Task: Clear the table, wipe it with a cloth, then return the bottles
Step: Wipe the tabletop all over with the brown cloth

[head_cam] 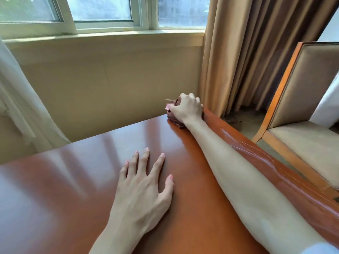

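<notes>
- Our right hand [186, 109] reaches far out to the far right corner of the table [73, 180], the bare forearm stretched straight along the table's right edge with the back of the hand up.
- Its fingers are curled tight round a bunched dark brown cloth [174, 120], which it presses down on the tabletop; a small pinkish scrap of the cloth pokes out to the left of the thumb.
- Our left hand [145, 187] lies flat on the tabletop nearer to us, palm down, fingers straight and spread, pointing away towards the window; it holds nothing.
- The cloth is wadded into a lump under the hand, so we cannot tell any long axis or which way it points; it sits right at the corner, touching the wood.
- A wet, shiny streak [244, 143] runs along the table's right edge, beside the outstretched forearm.
- Beyond the table stands a beige wall under a window [102, 10]; tan curtains [247, 52] hang just behind the cloth hand, and a sheer white curtain [16, 99] hangs at the left.
- A wooden-framed upholstered chair [297, 107] stands to the right of the table, apart from it.
- We see no bottles on the tabletop in this view.
</notes>
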